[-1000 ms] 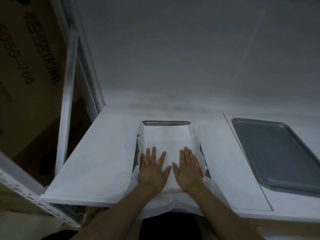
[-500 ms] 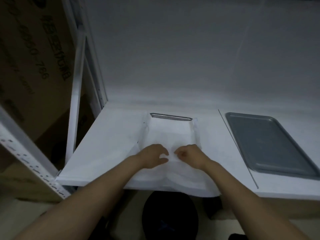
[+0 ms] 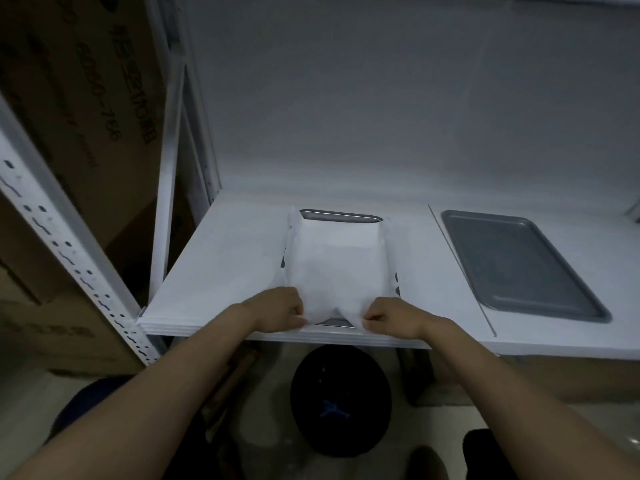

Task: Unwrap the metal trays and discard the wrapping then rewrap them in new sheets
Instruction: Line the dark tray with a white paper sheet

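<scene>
A metal tray (image 3: 341,216) lies on the white shelf, mostly covered by a white wrapping sheet (image 3: 337,268); only its far rim and a strip of its near rim show. My left hand (image 3: 282,308) pinches the sheet's near left corner, and my right hand (image 3: 389,317) pinches the near right corner. The sheet's near edge is lifted between both hands, just above the shelf's front edge. A second metal tray (image 3: 519,265) sits bare to the right, uncovered.
The white shelf (image 3: 221,271) carries a flat stack of white sheets under the tray. A perforated white rack upright (image 3: 69,251) and cardboard boxes (image 3: 79,98) stand at left. A dark round bin (image 3: 341,400) sits on the floor below the shelf's front edge.
My hands went from flat on the sheet to curled at its near corners, then drew back to the shelf's front edge, lifting the sheet's near edge and exposing the tray's near rim.
</scene>
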